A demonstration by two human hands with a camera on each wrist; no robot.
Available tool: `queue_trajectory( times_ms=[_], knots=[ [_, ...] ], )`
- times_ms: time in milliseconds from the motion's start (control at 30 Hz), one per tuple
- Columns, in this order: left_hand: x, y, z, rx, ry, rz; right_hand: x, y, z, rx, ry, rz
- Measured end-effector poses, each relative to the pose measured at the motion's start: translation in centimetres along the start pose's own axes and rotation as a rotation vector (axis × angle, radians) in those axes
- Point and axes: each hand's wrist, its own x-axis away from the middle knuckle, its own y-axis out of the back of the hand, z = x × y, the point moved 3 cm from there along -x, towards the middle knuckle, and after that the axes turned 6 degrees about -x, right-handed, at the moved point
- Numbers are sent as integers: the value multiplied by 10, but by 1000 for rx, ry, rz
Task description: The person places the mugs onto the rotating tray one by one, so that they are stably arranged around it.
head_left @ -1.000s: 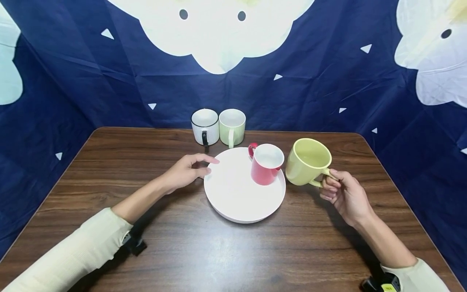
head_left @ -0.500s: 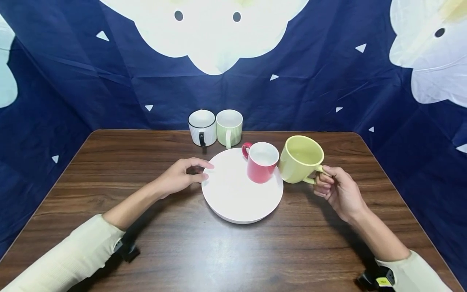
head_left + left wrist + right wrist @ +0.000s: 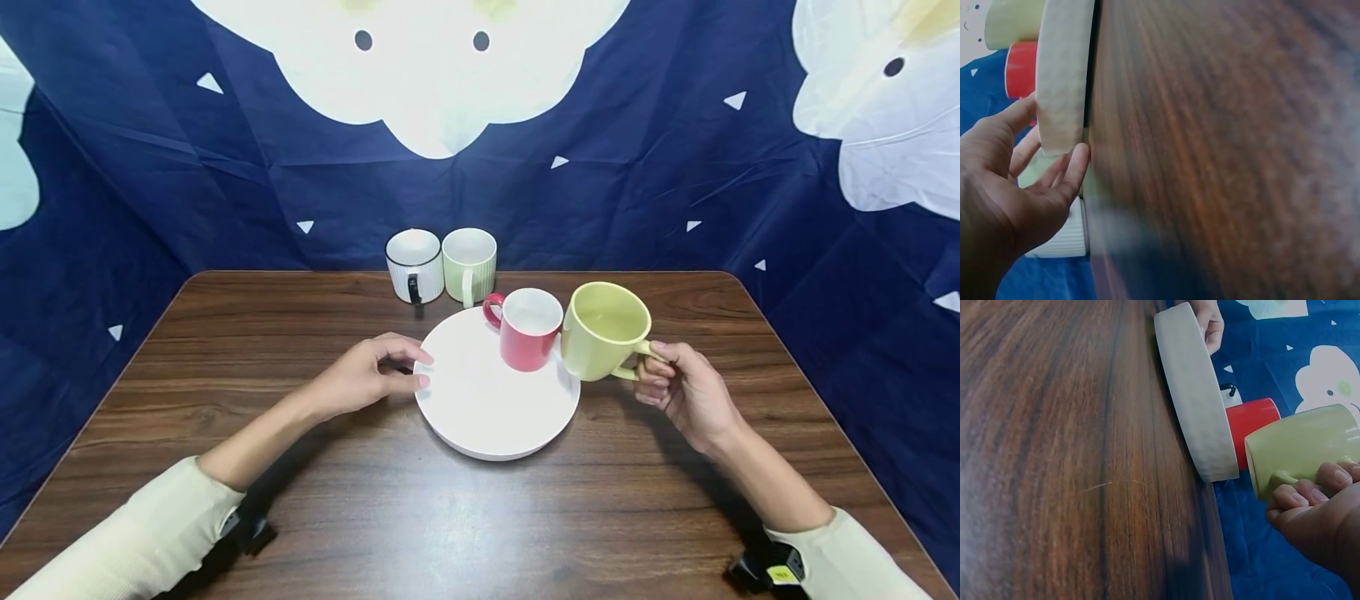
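A round white tray (image 3: 491, 408) lies on the table, with a pink-red mug (image 3: 527, 346) upright on its back right part. My left hand (image 3: 371, 375) holds the tray's left rim; the left wrist view shows the fingers (image 3: 1075, 165) against its side wall. With my right hand (image 3: 686, 396) I grip the handle of a yellow-green mug (image 3: 596, 350). This mug is close beside the red one, overlapping the tray's right edge in the head view. In the right wrist view, its base hangs slightly off the tray's face.
Behind the tray, a white ribbed mug (image 3: 415, 279) with a black rim and handle stands beside a pale green ribbed mug (image 3: 469, 275). The brown wooden table (image 3: 450, 533) backs onto a blue cloth (image 3: 337, 192) with white shapes.
My right hand has carried the yellow-green mug leftward, from beside the tray to over its right edge. My left hand keeps its place at the rim, and the head view has shifted slightly.
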Motion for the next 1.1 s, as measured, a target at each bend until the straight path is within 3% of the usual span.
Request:
queue_trajectory(
  times_ms=[433,733,1100],
  knots=[
    [13,-7,-14,-48,1,-18,5,-5,-1,1,-13,82],
    [23,-8,-17,-108,-10,4,4,-12,-6,-4,-31,143],
    [30,-9,-20,-114,-16,34,2,-23,-9,-20,-38,187]
  ],
)
